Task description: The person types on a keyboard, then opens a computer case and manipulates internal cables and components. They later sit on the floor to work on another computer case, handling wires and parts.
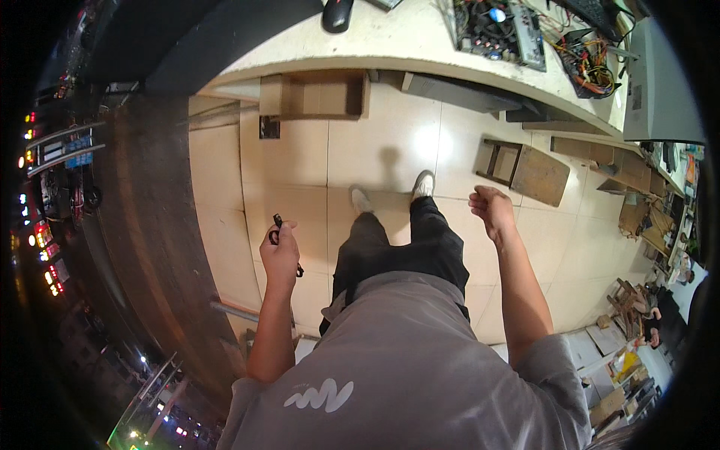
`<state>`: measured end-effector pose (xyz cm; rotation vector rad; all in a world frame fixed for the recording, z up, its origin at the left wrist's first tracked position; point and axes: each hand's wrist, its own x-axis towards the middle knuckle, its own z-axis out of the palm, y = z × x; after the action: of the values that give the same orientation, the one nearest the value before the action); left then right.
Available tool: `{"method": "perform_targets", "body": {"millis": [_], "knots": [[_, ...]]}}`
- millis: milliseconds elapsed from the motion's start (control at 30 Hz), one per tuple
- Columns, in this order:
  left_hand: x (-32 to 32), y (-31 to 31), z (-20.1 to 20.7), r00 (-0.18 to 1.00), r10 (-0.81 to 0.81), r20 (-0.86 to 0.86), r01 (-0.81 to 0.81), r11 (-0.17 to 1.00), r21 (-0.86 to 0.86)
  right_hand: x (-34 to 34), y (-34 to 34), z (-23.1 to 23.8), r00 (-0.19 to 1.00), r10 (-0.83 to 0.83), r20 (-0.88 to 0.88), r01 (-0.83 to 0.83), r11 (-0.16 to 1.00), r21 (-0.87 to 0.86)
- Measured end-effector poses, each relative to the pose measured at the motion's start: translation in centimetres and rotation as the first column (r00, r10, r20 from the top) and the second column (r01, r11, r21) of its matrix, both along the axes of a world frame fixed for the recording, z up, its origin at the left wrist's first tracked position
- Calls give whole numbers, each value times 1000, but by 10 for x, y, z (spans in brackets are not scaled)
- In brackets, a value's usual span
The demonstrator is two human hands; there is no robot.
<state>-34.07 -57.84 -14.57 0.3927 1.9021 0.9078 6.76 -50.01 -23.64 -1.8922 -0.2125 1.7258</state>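
Observation:
My left hand (279, 251) is closed around a looped black cable (274, 235). One end of the cable stands up above the fingers, and the other pokes out below, by the wrist. Out to the right, my right hand (493, 212) hangs in the air with its fingers loosely bent and a little apart, and nothing shows in it. A small wooden stool (541, 175), lying on its side, is the nearest thing to that hand, but they do not touch.
Ahead is a pale workbench (397, 46) with a black mouse (337, 15), a circuit board (491, 34) and a bundle of coloured wires (589, 71). Beneath it sits an open box (319, 96). A dark street runs along the left; clutter and a person (655, 328) are at right.

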Motion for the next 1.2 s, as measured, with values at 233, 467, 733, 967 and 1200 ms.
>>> {"method": "perform_targets", "body": {"millis": [233,467,733,967,1200], "knots": [[-69,-48,-4,998,23,-54,-27,997,-72,-122,-11,-9,982,163,-99,-162,987,23],[-119,-67,-8,997,42,-67,-44,999,-29,-198,-36,-11,938,335,-89,-336,942,4],[-133,-62,-24,999,4,-37,-3,1000,4,-200,-53,-1,956,283,-74,-285,958,-18],[-121,-40,-89,899,-370,-233,377,926,-15,-146,-78,-1,988,152,-11,-152,988,-38],[-47,33,-63,884,-418,-208,423,906,-22,-59,-89,-36,995,-101,20,102,992,-76]]}}
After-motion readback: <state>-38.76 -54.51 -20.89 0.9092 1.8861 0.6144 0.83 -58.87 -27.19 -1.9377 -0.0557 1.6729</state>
